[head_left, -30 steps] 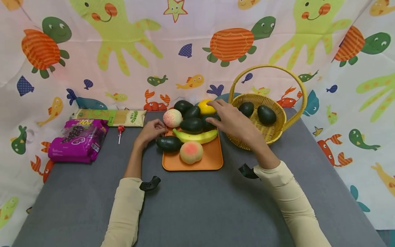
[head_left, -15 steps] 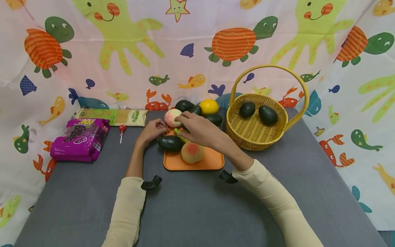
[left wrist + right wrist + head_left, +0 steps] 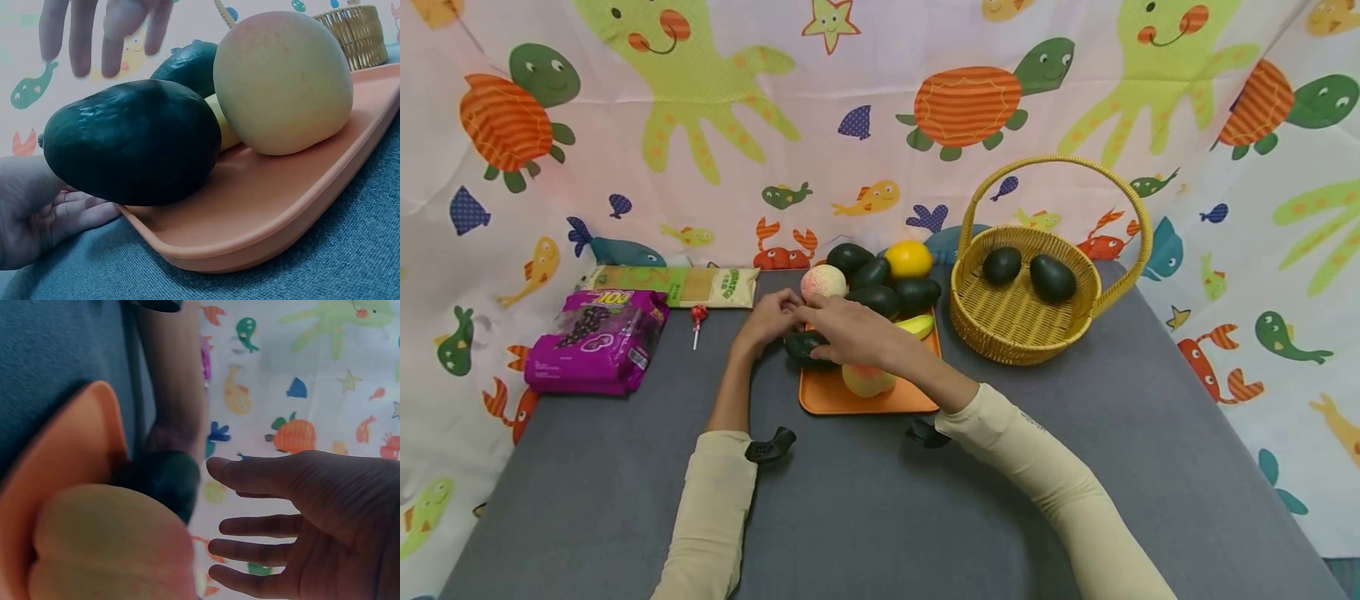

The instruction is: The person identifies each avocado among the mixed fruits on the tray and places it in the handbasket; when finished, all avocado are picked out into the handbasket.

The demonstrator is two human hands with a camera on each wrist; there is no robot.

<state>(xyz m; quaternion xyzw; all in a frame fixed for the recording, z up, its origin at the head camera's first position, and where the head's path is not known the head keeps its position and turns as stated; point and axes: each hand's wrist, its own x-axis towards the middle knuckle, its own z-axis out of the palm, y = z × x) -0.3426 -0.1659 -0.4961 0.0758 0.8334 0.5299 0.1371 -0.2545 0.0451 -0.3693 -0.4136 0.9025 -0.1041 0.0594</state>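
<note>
An orange tray (image 3: 880, 405) bears fruit. A dark avocado (image 3: 131, 144) lies at its left edge, with a peach (image 3: 281, 81) beside it. My left hand (image 3: 769, 320) rests at the tray's left side, fingers against the rim behind that avocado in the left wrist view. My right hand (image 3: 325, 519) hovers above the same avocado, its fingers spread and holding nothing. In the head view it covers part of the avocado, the peach and most of the banana (image 3: 917, 326). Further back on the tray are a speckled pinkish fruit (image 3: 823, 284), several avocados and a lemon (image 3: 910, 259).
A yellow wicker basket (image 3: 1026, 346) with a tall handle stands right of the tray, two avocados (image 3: 1052, 278) inside. To the left lie a purple grape-printed bag (image 3: 597, 342), a lollipop (image 3: 698, 315) and a flat noodle packet (image 3: 715, 286). A printed curtain hangs behind.
My right hand has moved left from beside the lemon, across the fruit, to above the left avocado. The left hand stays at the tray's edge.
</note>
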